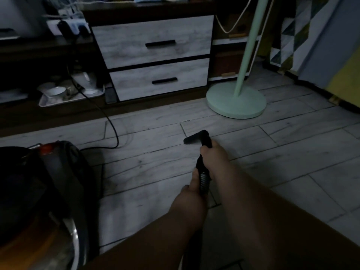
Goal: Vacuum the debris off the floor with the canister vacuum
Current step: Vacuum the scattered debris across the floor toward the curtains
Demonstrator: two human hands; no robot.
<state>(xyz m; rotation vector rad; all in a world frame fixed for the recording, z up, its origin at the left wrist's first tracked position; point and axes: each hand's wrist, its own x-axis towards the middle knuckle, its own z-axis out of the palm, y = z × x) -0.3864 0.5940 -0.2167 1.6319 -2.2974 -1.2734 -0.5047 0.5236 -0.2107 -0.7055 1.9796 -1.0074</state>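
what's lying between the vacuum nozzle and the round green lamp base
Only bare floor. In the head view, the stretch from the nozzle to the lamp base shows just pale tiles and their seams; the dim picture reveals no debris there.

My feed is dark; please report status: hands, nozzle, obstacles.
Right hand and left hand hold hose. Nozzle near floor. Lamp base ahead, cord left.

Bare left hand (pixel 191 187), bare right hand (pixel 211 153), bare forearms.
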